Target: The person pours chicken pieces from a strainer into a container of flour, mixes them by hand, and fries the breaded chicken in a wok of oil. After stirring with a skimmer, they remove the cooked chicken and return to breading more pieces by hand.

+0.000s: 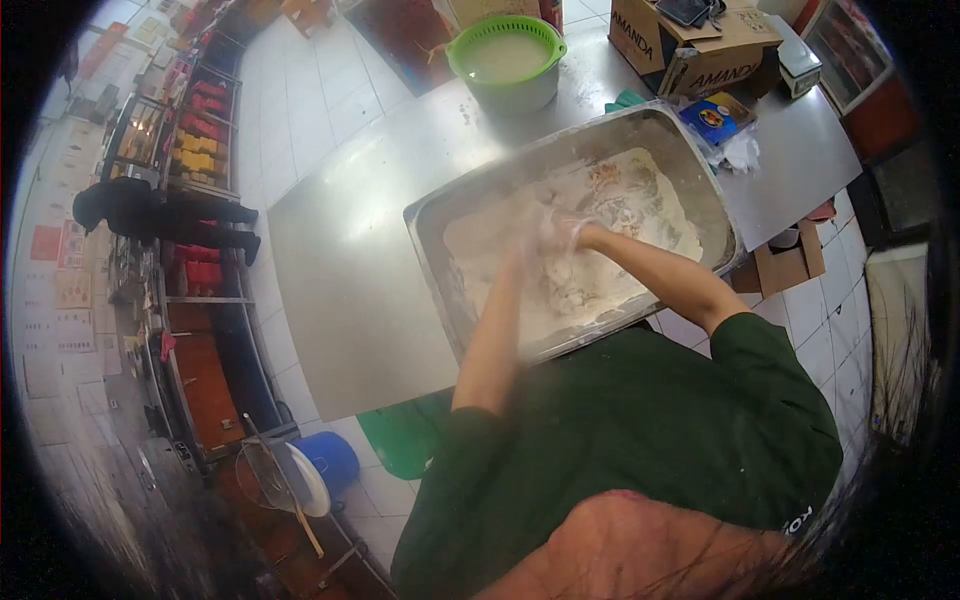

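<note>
A deep metal tub [722,190] holds pale flour [640,215], with brownish crumbly patches towards its far right. Both my hands are inside the tub, close together near its middle. My left hand [528,228] is smeared by motion over the flour, and its fingers cannot be made out. Just right of it, my right hand [566,230] looks whitish, either floury or in a thin clear glove. Its fingers are turned down and blurred against the flour, so whether it holds any is hidden.
The tub rests on a steel table [340,270]. Beyond it stand a bucket with a green strainer [465,72], a cardboard box [690,50], a blue packet [712,118] and a small scale [798,62]. A person in dark clothing [150,212] is by shelves at left.
</note>
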`<state>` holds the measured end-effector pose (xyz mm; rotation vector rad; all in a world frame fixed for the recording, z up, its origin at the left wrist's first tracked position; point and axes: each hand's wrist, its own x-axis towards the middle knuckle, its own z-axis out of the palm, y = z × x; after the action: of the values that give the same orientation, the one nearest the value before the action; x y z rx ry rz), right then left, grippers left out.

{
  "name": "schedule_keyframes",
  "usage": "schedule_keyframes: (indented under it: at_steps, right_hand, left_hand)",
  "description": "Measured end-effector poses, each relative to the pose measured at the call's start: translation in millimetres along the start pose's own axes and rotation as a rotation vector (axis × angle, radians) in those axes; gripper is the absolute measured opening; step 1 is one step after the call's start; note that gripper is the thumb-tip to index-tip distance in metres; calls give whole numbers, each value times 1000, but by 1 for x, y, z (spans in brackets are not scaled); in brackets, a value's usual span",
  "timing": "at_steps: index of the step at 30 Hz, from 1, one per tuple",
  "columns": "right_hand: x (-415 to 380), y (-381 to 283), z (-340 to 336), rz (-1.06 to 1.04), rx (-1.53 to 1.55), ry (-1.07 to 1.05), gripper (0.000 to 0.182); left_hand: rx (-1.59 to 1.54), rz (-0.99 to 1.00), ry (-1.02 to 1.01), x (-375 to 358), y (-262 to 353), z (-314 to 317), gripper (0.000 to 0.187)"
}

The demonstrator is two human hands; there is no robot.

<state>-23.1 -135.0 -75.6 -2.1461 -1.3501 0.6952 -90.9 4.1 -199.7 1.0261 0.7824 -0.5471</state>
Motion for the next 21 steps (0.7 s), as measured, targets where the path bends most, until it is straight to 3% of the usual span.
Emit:
schedule_keyframes:
  at_steps: [1,2,4,5,6,7,8,9,11,13,15,17,19,20,21]
  right_hand:
    - [-3,1,7,-11,161,263,37]
    - [-1,4,-8,-9,156,258,37]
    - [-7,-4,-57,110,283,-156,54]
    - [-15,-13,-79,115,286,-163,54]
    - [-23,-22,-102,258,143,-193,54]
    - [-27,-23,-115,398,-2,-222,54]
    - [-26,-13,-120,401,-2,-220,54]
    - [-26,2,-125,379,-39,-221,58]
    - [-38,22,-127,354,-83,-221,62]
    - [-58,23,-119,357,-183,-375,67]
    - [-85,-4,-111,77,-203,-284,69]
    - [-77,3,-63,420,-410,-517,76]
    - [-62,-29,-44,429,-163,-626,80]
    - [-53,-15,-23,428,-160,-618,80]
    - [-37,9,14,256,-122,-583,77]
  left_hand:
    - [-62,141,-50,-38,6,14,71]
    - [-127,284,-102,-72,20,30,70]
    - [-85,229,-23,-133,49,52,68]
    - [-32,191,57,-151,59,51,66]
    - [-32,187,55,-156,63,42,66]
    - [222,203,82,-161,66,32,65]
    - [477,221,106,-165,70,24,64]
    - [478,220,103,-150,54,2,64]
    - [824,566,-151,-102,7,-48,63]
    - [795,501,-121,-98,-9,-40,62]
    - [743,370,-61,-89,-27,-16,61]
    - [688,233,-6,-80,-43,10,60]
    - [643,94,48,-78,-49,22,59]
    - [652,96,50,-79,-46,21,59]
    - [631,192,69,-84,-40,21,57]
